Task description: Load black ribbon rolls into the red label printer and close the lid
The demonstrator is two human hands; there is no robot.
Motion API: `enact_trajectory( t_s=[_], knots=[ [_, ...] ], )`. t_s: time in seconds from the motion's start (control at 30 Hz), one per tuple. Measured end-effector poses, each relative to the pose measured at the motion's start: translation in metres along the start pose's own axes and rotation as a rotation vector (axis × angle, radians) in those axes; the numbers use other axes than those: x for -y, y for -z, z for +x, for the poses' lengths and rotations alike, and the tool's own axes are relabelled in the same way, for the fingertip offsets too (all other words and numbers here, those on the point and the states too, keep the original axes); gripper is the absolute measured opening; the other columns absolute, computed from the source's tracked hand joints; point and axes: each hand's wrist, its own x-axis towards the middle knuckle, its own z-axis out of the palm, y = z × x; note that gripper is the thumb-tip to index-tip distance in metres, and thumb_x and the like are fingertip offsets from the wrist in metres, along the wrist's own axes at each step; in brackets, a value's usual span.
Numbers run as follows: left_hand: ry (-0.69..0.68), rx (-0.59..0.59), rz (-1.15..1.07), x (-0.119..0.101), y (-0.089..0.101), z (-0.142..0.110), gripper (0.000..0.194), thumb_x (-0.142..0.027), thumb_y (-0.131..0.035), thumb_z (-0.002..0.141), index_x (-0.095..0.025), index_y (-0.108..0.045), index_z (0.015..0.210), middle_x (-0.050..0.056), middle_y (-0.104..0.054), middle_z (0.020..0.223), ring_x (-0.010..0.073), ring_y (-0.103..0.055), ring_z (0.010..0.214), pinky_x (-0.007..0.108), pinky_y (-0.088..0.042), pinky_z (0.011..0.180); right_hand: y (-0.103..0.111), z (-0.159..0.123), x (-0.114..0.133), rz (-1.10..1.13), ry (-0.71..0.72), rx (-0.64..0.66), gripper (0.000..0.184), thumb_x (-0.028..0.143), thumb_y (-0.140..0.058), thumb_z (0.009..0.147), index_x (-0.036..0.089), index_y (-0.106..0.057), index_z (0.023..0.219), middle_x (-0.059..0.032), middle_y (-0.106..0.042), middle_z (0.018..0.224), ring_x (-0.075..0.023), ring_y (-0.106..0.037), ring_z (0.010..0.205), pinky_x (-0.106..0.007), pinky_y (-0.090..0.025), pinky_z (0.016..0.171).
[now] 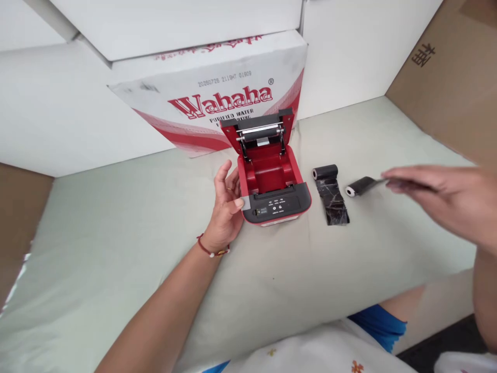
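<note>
A small red and black printer [277, 204] stands on the pale green cloth with its lid [256, 129] raised and its red inner bay bare. My left hand [227, 207] grips the printer's left side, thumb on the front corner and fingers along the wall. To the right of the printer lies a black ribbon roll [325, 172] with a creased strip pulled out toward me. Further right, my right hand [446, 194] pinches the loose end of a second black ribbon roll [359, 186], whose white core faces the printer. The pinched end is partly hidden and blurred.
Behind the printer stands a white and red Wahaha water carton [240, 77], close to the raised lid. White boxes [349, 57] form a wall at the back. Brown cardboard [454, 83] rises on the right, with more brown cardboard [23, 217] on the left.
</note>
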Motion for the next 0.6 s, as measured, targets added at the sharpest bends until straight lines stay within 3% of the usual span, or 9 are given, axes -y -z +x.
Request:
enact_trajectory(
  t_s=[0.1,0.17,0.2,0.3,0.33,0.4,0.47,0.53,0.6],
  knots=[
    [-0.001,-0.006,0.013,-0.001,0.000,0.000,0.089,-0.056,-0.104,0.079,-0.047,-0.064,0.159,0.003,-0.064,0.174,0.0362,-0.055,0.167,0.058,-0.048,0.141,-0.003,-0.017,0.001,0.158,0.051,0.301,0.050,0.030,-0.062,0.107,0.056,-0.085,0.143,-0.0119,-0.083,0.150,-0.0390,-0.082,0.136,-0.058,-0.059,0.120],
    [-0.001,-0.008,0.018,-0.001,0.000,0.000,0.089,-0.057,-0.104,0.078,-0.046,-0.066,0.157,0.003,-0.063,0.174,0.0373,-0.055,0.168,0.058,-0.048,0.142,0.007,-0.021,-0.004,0.213,0.126,0.506,0.060,0.028,-0.072,0.101,0.060,-0.077,0.152,-0.0115,-0.077,0.160,-0.0366,-0.079,0.142,-0.052,-0.059,0.117],
    [0.001,-0.008,0.022,-0.001,0.001,0.001,0.088,-0.058,-0.104,0.079,-0.046,-0.066,0.157,0.003,-0.063,0.174,0.0375,-0.054,0.168,0.058,-0.048,0.141,0.013,-0.020,-0.005,0.223,0.152,0.546,0.065,0.031,-0.076,0.100,0.058,-0.073,0.158,-0.0122,-0.073,0.165,-0.0350,-0.076,0.147,-0.048,-0.058,0.117],
    [0.008,-0.006,0.037,0.000,0.002,0.001,0.088,-0.059,-0.104,0.078,-0.046,-0.067,0.157,0.003,-0.061,0.176,0.0375,-0.054,0.168,0.057,-0.050,0.140,0.028,0.007,0.009,0.212,0.168,0.504,0.061,0.039,-0.075,0.102,0.047,-0.073,0.163,-0.0108,-0.073,0.167,-0.0299,-0.075,0.149,-0.041,-0.056,0.116],
    [0.012,-0.007,0.043,0.000,0.003,0.001,0.088,-0.060,-0.104,0.078,-0.045,-0.067,0.157,0.003,-0.061,0.176,0.0374,-0.054,0.168,0.057,-0.049,0.140,0.029,0.024,0.019,0.199,0.163,0.489,0.051,0.042,-0.072,0.104,0.045,-0.081,0.155,-0.0093,-0.078,0.161,-0.0287,-0.080,0.139,-0.041,-0.059,0.112],
    [0.020,-0.009,0.051,0.000,0.004,0.000,0.090,-0.061,-0.104,0.078,-0.045,-0.066,0.157,0.004,-0.060,0.176,0.0376,-0.054,0.168,0.057,-0.049,0.140,0.019,0.063,0.041,0.129,0.108,0.289,0.048,0.046,-0.057,0.113,0.033,-0.085,0.149,-0.0127,-0.086,0.144,-0.0288,-0.083,0.122,-0.043,-0.059,0.111],
    [0.022,-0.008,0.053,0.001,0.004,0.000,0.090,-0.062,-0.104,0.078,-0.045,-0.065,0.158,0.005,-0.060,0.176,0.0377,-0.055,0.167,0.057,-0.050,0.139,-0.001,0.102,0.060,-0.001,0.103,0.137,0.054,0.041,-0.062,0.108,0.024,-0.078,0.157,-0.0161,-0.079,0.155,-0.0340,-0.080,0.126,-0.047,-0.058,0.113],
    [0.017,-0.003,0.051,0.001,0.005,0.000,0.090,-0.062,-0.103,0.079,-0.046,-0.065,0.158,0.005,-0.061,0.176,0.0372,-0.057,0.165,0.057,-0.051,0.137,-0.020,0.129,0.068,-0.102,0.124,0.179,0.054,0.035,-0.064,0.105,0.020,-0.078,0.155,-0.0182,-0.078,0.155,-0.0354,-0.079,0.127,-0.045,-0.058,0.107],
    [0.012,-0.001,0.049,0.002,0.005,0.000,0.089,-0.062,-0.103,0.079,-0.046,-0.065,0.158,0.004,-0.061,0.175,0.0366,-0.057,0.165,0.057,-0.050,0.138,-0.028,0.136,0.067,-0.130,0.159,0.264,0.050,0.033,-0.065,0.103,0.020,-0.081,0.149,-0.0168,-0.082,0.145,-0.0335,-0.079,0.122,-0.041,-0.058,0.101]
  ],
)
